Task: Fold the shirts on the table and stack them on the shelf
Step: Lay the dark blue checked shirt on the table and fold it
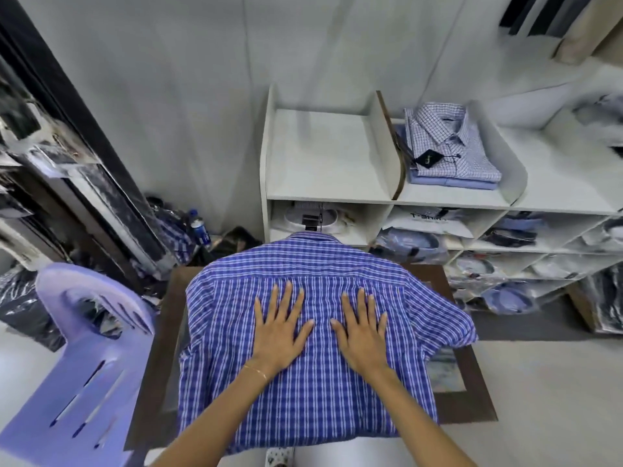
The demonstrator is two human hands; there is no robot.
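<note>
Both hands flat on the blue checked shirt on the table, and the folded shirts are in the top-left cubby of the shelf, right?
Not quite. The head view shows the folded shirts in the cubby right of that one; the top-left cubby holds none. Both hands, left and right, lie flat on the shirt.

The blue checked shirt (303,332) lies back up, hiding its buttoned front and most of the surface (472,382), while the shelf (438,200) runs off the right edge, its lower bagged garments (505,294) too blurred to identify.

shirt (303,382) on table (472,392), shelf (323,197) behind
</note>
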